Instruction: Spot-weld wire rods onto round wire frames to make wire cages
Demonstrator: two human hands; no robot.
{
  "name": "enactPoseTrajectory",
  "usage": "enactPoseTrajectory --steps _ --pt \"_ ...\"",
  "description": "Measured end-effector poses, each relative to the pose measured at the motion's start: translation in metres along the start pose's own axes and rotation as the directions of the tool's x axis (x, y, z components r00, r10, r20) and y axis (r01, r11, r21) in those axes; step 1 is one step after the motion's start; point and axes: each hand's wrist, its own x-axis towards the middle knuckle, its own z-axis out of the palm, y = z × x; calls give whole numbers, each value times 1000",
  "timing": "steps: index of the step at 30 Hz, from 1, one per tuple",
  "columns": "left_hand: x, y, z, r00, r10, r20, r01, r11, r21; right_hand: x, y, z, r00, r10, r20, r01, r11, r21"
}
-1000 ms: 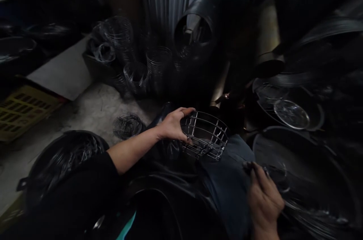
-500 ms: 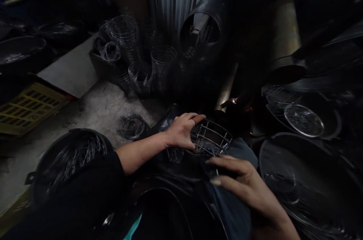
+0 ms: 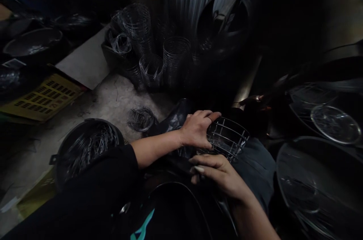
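Observation:
A round wire cage (image 3: 228, 134) of welded metal rings and short bars rests over my lap. My left hand (image 3: 197, 128) is closed on its left side, fingers over the upper ring and thumb on the lower part. Close below the cage is my right hand (image 3: 217, 174), its fingertips pinched together. Whatever the pinch may hold is too dark and small to make out. Behind it, the cage's lower left edge is partly hidden. At the right, the copper-coloured tip of a welding-like device (image 3: 255, 98) sits beyond the cage.
A black tub (image 3: 58, 179) of short metal wires stands at my left. Wire-ring stacks (image 3: 176, 62) and one smaller stack (image 3: 141, 119) are ahead. A yellow crate (image 3: 48, 96) lies far left. Dark basins (image 3: 317, 179) and a round wire rack (image 3: 336, 124) are on the right.
My right hand has moved left, away from the cage's front, and its fingers have drawn together. My left hand keeps its hold on the cage. The whole view has shifted.

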Motion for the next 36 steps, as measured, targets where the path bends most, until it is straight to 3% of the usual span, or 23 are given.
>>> enactPoseTrajectory --steps 3,7,11,15,19,21,23,25,27,28,30,36 --pt "-2 -9 -1 999 -19 -26 19 1000 -24 -13 1 -1 992 16 -127 -6 997 80" --pt "-5 -16 -2 998 -23 -54 21 999 -37 -21 5 -4 946 -46 -320 80 993 92" --pt "-8 -18 -2 997 -24 -70 20 999 -47 -28 4 -6 893 -173 -414 100 976 -194" --pt "-10 -18 -3 998 -10 -68 7 999 -31 -37 -8 -7 882 -331 -336 97 825 -557" --pt "-11 -15 -3 997 41 -59 -43 999 -23 -35 -22 -18 899 -373 -230 110 700 -706" --pt "-11 -12 -3 996 69 -52 -71 997 -30 -31 -25 -26 877 -424 -229 88 608 -789" --pt "-9 -9 -3 995 93 -38 -94 995 -34 -27 -24 -33 845 -488 -218 18 434 -901" --pt "-5 -6 -4 995 96 -35 -97 995 -28 -25 -23 -38 831 -528 -175 -84 191 -978" --pt "0 -5 -4 995 83 -58 -85 996 -26 -24 -20 -40 829 -547 -116 -153 -22 -988" --pt "2 -5 -4 994 77 -74 -79 996 -31 -23 -20 -41 821 -565 -83 -160 -88 -983" --pt "8 -5 -5 992 80 -102 -85 995 -51 -23 -20 -45 787 -617 -14 -122 -134 -983" --pt "26 -3 -8 983 92 -160 -112 987 -118 -22 -28 -65 659 -748 73 19 -80 -997"
